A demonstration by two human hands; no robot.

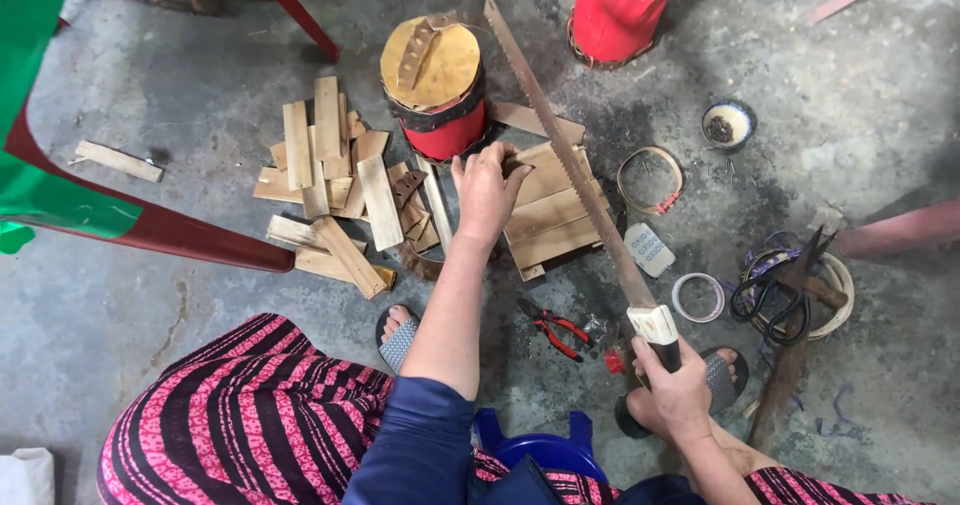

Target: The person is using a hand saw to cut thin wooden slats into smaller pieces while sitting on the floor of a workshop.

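My left hand (487,187) reaches forward and grips the edge of a stack of flat wooden boards (555,215) lying on the concrete floor. My right hand (680,390) holds the white and black handle of a long hand saw (570,155). The saw's toothed blade runs up and to the left across the boards. A short drum with a red side and a wooden top (435,85) stands just beyond my left hand.
A loose pile of cut wood pieces (335,190) lies to the left. Red-handled pliers (555,330), a tape roll (697,297), a small bowl (728,123), a hoop (650,178) and a hammer (790,345) lie to the right. A second red drum (620,10) stands at the top. A blue stool (540,445) is under me.
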